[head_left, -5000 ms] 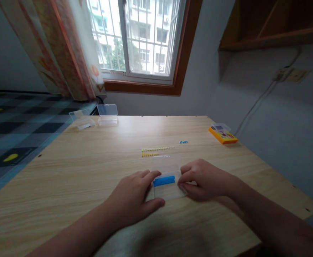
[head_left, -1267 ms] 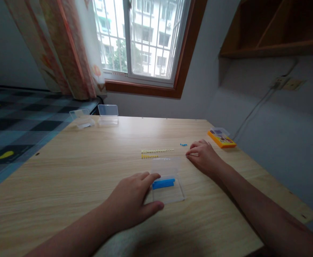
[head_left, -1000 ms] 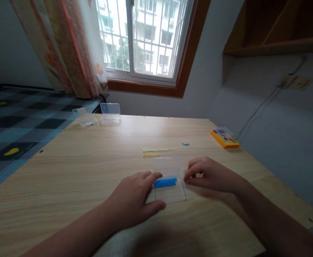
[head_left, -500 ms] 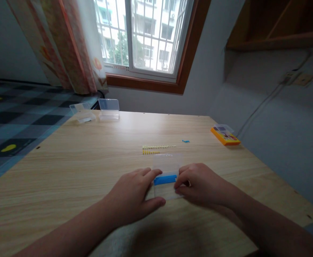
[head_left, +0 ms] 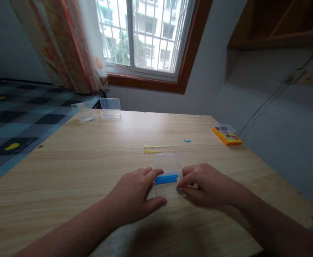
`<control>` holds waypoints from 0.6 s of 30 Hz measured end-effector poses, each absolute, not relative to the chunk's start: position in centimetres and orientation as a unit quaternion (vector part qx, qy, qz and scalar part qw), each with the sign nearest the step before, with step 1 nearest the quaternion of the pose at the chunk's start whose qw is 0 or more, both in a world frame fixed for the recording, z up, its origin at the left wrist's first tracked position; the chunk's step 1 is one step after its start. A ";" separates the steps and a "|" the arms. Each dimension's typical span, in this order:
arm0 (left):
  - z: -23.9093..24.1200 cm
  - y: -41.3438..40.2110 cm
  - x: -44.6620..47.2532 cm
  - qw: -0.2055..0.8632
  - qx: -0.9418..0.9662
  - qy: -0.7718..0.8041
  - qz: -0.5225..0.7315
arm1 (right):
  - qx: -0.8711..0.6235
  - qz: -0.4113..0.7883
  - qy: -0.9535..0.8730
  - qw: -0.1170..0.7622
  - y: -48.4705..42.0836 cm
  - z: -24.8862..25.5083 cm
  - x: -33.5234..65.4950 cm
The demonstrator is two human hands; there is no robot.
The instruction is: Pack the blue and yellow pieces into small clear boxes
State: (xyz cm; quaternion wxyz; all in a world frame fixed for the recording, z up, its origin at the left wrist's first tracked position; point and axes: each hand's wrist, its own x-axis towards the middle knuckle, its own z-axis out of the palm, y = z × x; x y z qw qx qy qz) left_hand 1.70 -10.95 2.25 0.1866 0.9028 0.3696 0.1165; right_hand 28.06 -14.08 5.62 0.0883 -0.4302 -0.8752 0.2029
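A clear plastic box (head_left: 163, 193) lies on the table in front of me with its lid (head_left: 168, 162) tilted back. Long blue rods (head_left: 166, 179) lie side by side across it. My left hand (head_left: 139, 192) steadies the box from the left, index finger at the top edge and thumb at the near edge. At the box's right side, my right hand (head_left: 201, 184) pinches a small blue piece (head_left: 177, 190) low in the box; most of that piece is hidden by the fingertips.
Beyond the lid stand rows of small pale pieces (head_left: 160, 146) and yellow pieces (head_left: 151, 152). Several small blue pieces (head_left: 186, 141) lie right of them. An orange box (head_left: 228, 135) sits at the right edge. An open clear case (head_left: 110, 113) and another clear case (head_left: 87, 116) stand back left.
My right fingertips have shifted slightly within the box's right side, and a bit of blue now shows between them. My left hand keeps its hold. The view has moved slightly.
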 end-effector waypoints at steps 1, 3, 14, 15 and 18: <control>2.3 -11.0 1.7 0.186 0.903 0.370 0.116 | -0.427 0.199 -0.878 0.084 -14.1 5.6 28.1; 2.3 -11.0 1.7 0.186 0.903 0.370 0.116 | -0.427 0.185 -0.882 0.076 -14.1 5.5 28.1; 2.5 -11.0 1.7 0.193 0.902 0.370 0.113 | -0.465 0.109 -0.876 0.062 -13.4 5.3 28.1; 2.5 -11.0 1.7 0.193 0.902 0.369 0.113 | -0.465 0.105 -0.877 0.064 -13.4 5.3 28.1; 2.6 -11.0 1.8 0.195 0.901 0.372 0.106 | -0.467 0.102 -0.876 0.069 -13.5 5.3 28.2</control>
